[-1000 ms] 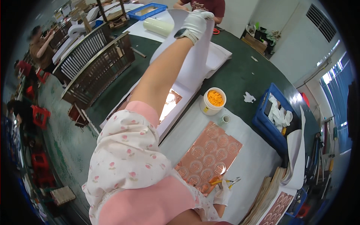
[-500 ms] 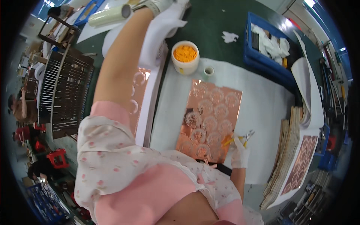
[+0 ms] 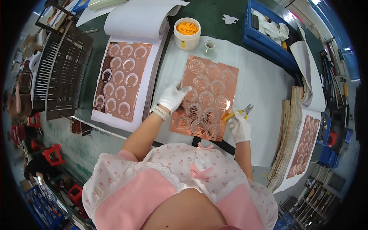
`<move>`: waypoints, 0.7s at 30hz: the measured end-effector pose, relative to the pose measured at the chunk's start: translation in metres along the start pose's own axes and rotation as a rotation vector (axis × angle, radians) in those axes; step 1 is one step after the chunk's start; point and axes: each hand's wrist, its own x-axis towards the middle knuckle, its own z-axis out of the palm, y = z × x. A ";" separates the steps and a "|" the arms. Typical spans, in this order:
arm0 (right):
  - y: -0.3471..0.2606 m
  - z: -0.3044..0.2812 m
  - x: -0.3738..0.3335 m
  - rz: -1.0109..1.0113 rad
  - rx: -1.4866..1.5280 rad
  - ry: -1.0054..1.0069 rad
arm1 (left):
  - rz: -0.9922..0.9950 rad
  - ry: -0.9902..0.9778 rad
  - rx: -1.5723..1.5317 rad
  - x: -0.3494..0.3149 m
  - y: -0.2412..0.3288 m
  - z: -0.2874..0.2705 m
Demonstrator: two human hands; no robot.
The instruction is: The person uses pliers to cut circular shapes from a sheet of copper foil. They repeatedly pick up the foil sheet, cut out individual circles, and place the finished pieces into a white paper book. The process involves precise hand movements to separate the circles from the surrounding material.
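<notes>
A copper-coloured sheet (image 3: 211,73) with rows of embossed round shapes lies on white paper in front of me. At its left edge is my left hand (image 3: 173,96), in a white glove, its fingers apart and nothing seen in them; whether the fingertips touch the sheet I cannot tell. Beside the lower right edge, my right hand (image 3: 240,129), also gloved, is closed around yellow-handled cutting pliers (image 3: 248,109). Their metal jaws point away to the upper right, and one handle overlaps the sheet's edge.
Beyond the sheet stand a white tub (image 3: 187,40) of orange pieces and a small cup (image 3: 209,46). Another copper sheet (image 3: 123,78) rests on a paper stack at left. A blue crate (image 3: 264,48) and a stack of boards (image 3: 287,130) occupy the right side.
My left arm has come back from the far left of the table, and its hand is now at the sheet's left edge. The pliers remain in my right hand.
</notes>
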 end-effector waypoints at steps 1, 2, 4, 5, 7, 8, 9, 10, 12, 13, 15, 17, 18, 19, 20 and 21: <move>-0.001 0.000 0.001 0.008 -0.001 -0.006 | -0.080 -0.017 -0.111 0.002 -0.003 -0.003; -0.001 -0.001 0.000 0.016 -0.003 -0.011 | -0.158 -0.034 -0.223 0.003 -0.009 -0.006; 0.000 -0.003 -0.001 -0.014 -0.033 -0.060 | -0.217 -0.086 -0.238 -0.003 -0.003 -0.011; 0.001 -0.004 -0.001 -0.029 -0.049 -0.084 | -0.194 -0.113 -0.152 -0.009 0.003 -0.012; 0.006 -0.008 0.002 -0.033 -0.045 -0.098 | -0.052 -0.007 0.026 -0.015 -0.007 -0.004; 0.006 -0.009 0.003 -0.035 -0.044 -0.105 | 0.023 0.017 0.134 -0.017 -0.010 -0.005; 0.007 -0.011 0.003 -0.028 -0.022 -0.107 | 0.099 0.036 0.245 -0.021 -0.004 -0.008; 0.006 -0.012 0.002 -0.021 -0.006 -0.117 | 0.173 0.063 0.351 -0.027 0.005 -0.014; 0.003 -0.012 0.003 -0.008 0.010 -0.148 | 0.268 0.135 0.339 -0.044 0.023 -0.030; 0.003 -0.012 0.003 -0.002 0.009 -0.168 | 0.349 0.192 0.301 -0.050 0.024 -0.040; 0.001 -0.012 0.003 0.008 -0.002 -0.197 | 0.399 0.204 0.038 -0.055 0.013 -0.061; 0.001 -0.015 0.002 0.011 -0.013 -0.195 | 0.579 0.318 -0.013 -0.070 0.028 -0.094; 0.002 -0.014 0.003 0.008 -0.024 -0.209 | 0.631 0.355 -0.108 -0.082 0.037 -0.113; 0.001 -0.015 0.002 0.008 -0.033 -0.215 | 0.646 0.491 0.128 -0.103 0.064 -0.135; 0.000 -0.015 0.001 0.002 -0.044 -0.219 | 0.624 0.587 0.375 -0.117 0.081 -0.159; 0.000 -0.014 -0.001 0.007 -0.046 -0.220 | 0.621 0.748 0.661 -0.128 0.090 -0.178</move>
